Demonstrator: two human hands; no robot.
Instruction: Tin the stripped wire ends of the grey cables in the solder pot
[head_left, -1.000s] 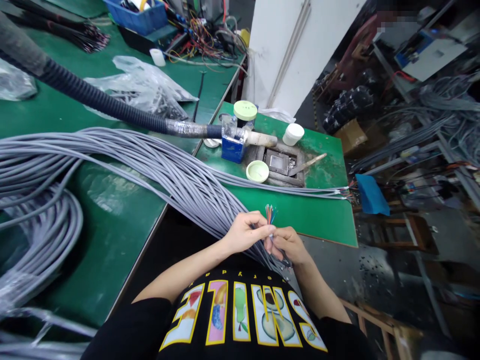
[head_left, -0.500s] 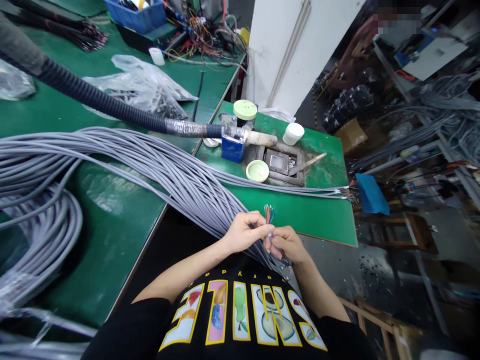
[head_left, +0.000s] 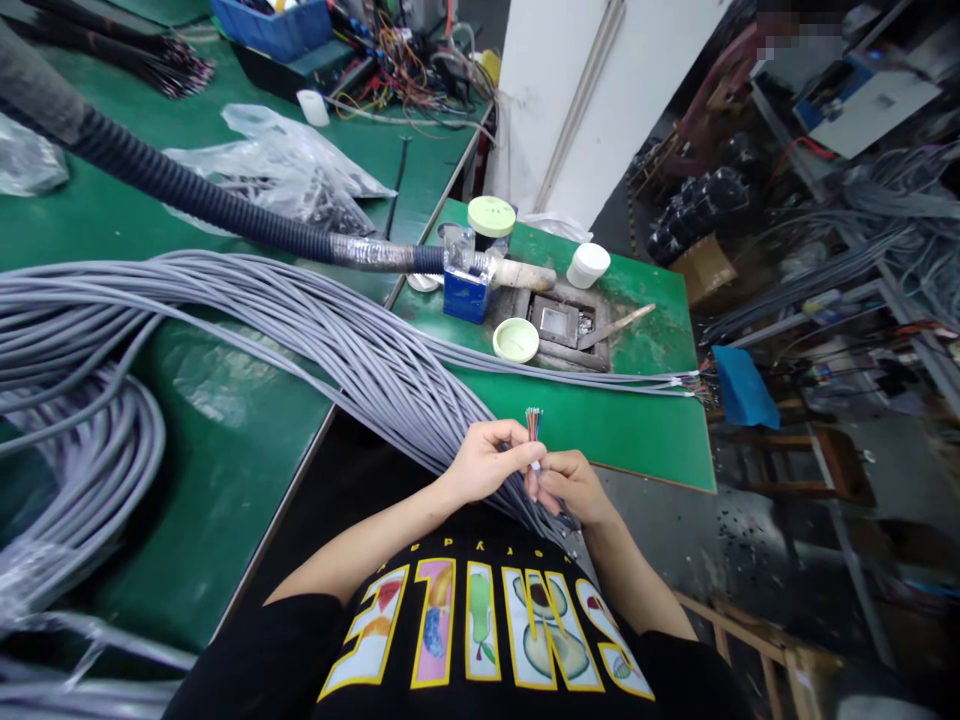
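Note:
My left hand (head_left: 484, 462) and my right hand (head_left: 568, 484) meet just in front of my chest. Both pinch the stripped end of one grey cable, whose coloured inner wires (head_left: 533, 424) stick up between the fingertips. That cable belongs to a thick bundle of grey cables (head_left: 300, 320) running from the left across the green bench (head_left: 225, 470) down to my hands.
A black corrugated hose (head_left: 187, 195) crosses the bench to a blue block (head_left: 465, 292). A small green table (head_left: 615, 420) bears a metal solder pot (head_left: 559, 325), pale green lids, a white jar (head_left: 587, 265) and finished cables. Plastic bags and a wire clutter lie behind.
The coloured wire tips have been gathered closer together between my fingers. My hands have shifted slightly up and left.

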